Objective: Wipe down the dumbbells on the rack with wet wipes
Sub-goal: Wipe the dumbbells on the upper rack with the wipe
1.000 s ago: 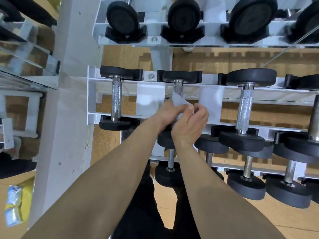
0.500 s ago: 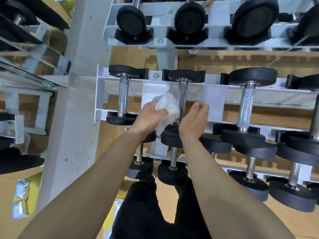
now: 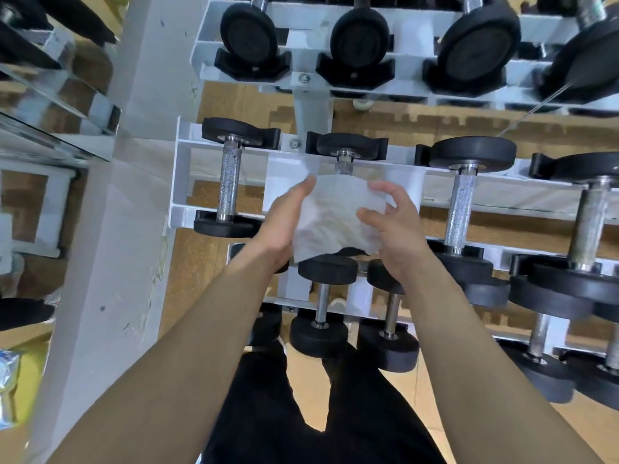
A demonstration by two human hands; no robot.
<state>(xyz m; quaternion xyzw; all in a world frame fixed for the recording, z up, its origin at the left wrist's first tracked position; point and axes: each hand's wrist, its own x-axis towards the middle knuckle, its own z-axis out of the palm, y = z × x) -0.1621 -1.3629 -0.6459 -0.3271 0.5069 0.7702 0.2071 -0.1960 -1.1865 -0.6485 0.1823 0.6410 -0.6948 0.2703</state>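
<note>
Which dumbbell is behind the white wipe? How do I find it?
Find the white metal rack and its middle shelf. Second from the left sits a black-ended dumbbell with a silver handle. Only its handle is mostly hidden behind the crumpled white wet wipe between the left hand and right hand.

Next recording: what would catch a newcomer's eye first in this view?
Centre frame, a white wipe is spread in the grip of the left hand and right hand, in front of the handle of a middle-tier dumbbell. Around them, the white rack holds rows of other black dumbbells.
</note>
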